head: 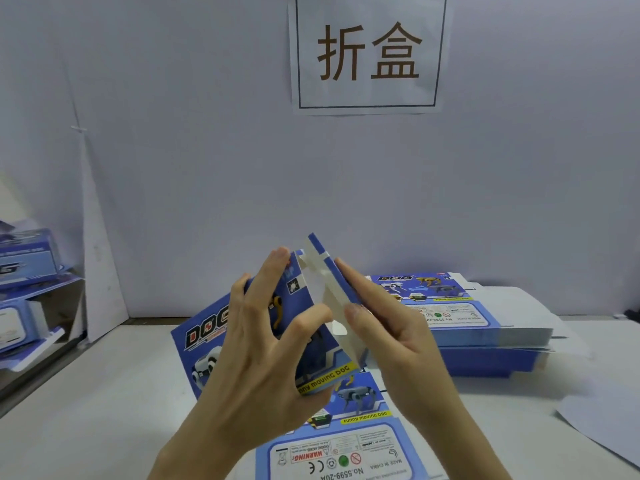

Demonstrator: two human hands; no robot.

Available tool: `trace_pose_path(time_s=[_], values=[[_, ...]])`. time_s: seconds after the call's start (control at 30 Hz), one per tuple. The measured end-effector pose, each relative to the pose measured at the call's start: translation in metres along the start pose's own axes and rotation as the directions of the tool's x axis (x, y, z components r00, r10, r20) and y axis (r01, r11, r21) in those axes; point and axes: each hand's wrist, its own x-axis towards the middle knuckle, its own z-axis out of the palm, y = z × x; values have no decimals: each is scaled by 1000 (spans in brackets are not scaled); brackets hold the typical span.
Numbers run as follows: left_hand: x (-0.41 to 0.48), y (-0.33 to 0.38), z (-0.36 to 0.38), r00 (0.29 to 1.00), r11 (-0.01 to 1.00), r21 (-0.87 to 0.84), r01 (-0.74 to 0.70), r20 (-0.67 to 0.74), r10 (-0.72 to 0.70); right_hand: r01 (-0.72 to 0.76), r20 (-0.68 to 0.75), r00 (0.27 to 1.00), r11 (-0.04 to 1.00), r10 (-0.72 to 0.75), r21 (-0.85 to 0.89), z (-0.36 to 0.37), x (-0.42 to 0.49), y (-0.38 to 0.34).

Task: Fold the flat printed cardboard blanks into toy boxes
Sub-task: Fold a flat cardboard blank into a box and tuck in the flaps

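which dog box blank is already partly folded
The blank held between the left hand and right hand, its white flap raised; the stack behind lies flat.

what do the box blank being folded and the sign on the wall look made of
The box blank looks like thin cardboard: smooth blue print outside, plain matte white inside, bending along creases. The wall sign is probably ordinary white paper, matte, with thin, slightly wavy edges.

blank: glossy printed cardboard, matt white inside | sign: paper | table: smooth, perhaps laminate
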Motion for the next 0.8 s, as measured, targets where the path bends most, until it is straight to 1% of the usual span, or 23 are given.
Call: trace_pose_path(time_s=[0.13, 0.23, 0.33, 0.4, 0.47, 0.6, 0.7, 0.8], values=[[0, 0, -3, 998, 1000, -7, 30, -52, -30, 38, -5, 999, 988, -40, -146, 10, -3, 2], [0, 0, -3, 998, 999, -10, 34, -60, -35, 13, 10, 1000, 976, -11, -218, 15, -5, -3], [1, 0, -6, 998, 999, -49, 13, -58, -16, 10, 67, 998, 950, 12, -313, 14, -8, -7], [2, -1, -7, 999, 999, -33, -8, -39, 7, 52, 138, 990, 933, -2, -356, 11, -9, -10], [4, -3, -9, 999, 1000, -2, -13, -44, 13, 141, 163, 982, 937, -93, -319, 4, -9, -11], [7, -6, -17, 996, 998, -29, 58, -69, -60, 259, 87, 966, 934, -245, -246, -5, -6, -7], [8, -8, -24, 993, 995, -44, 87, -81, -90, 356, 11, 930, 889, -368, -287, 5, -6, -4], [7, -11, -29, 991, 995, -53, 84, -98, -89, 442, -44, 871, 821, -488, -363, 15, -8, -1]])
